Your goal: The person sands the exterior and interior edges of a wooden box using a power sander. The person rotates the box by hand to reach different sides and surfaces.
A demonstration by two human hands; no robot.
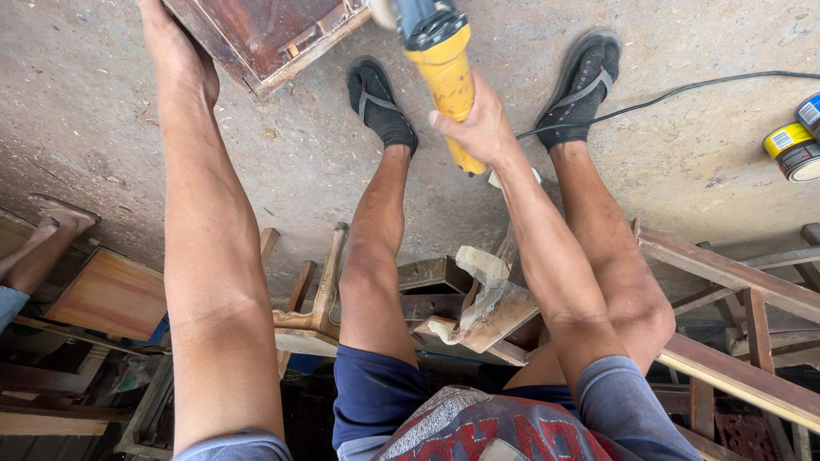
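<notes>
Head view: right hand (480, 128) grips yellow-bodied angle grinder (440, 68); left hand (175, 51) rests on dark reddish wooden panel (256, 34), finger state hidden.
Panel lies on concrete floor (683, 171) ahead of feet; judgement: brace it firmly, black power cord (683, 90) clear.

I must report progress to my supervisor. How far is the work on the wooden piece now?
Done: nothing looks finished; the dark reddish-brown wooden panel keeps its old coating. In hand: the left hand steadies the panel, and the right hand grips the yellow-bodied power grinder beside it. Left: seemingly the whole visible surface.
</notes>
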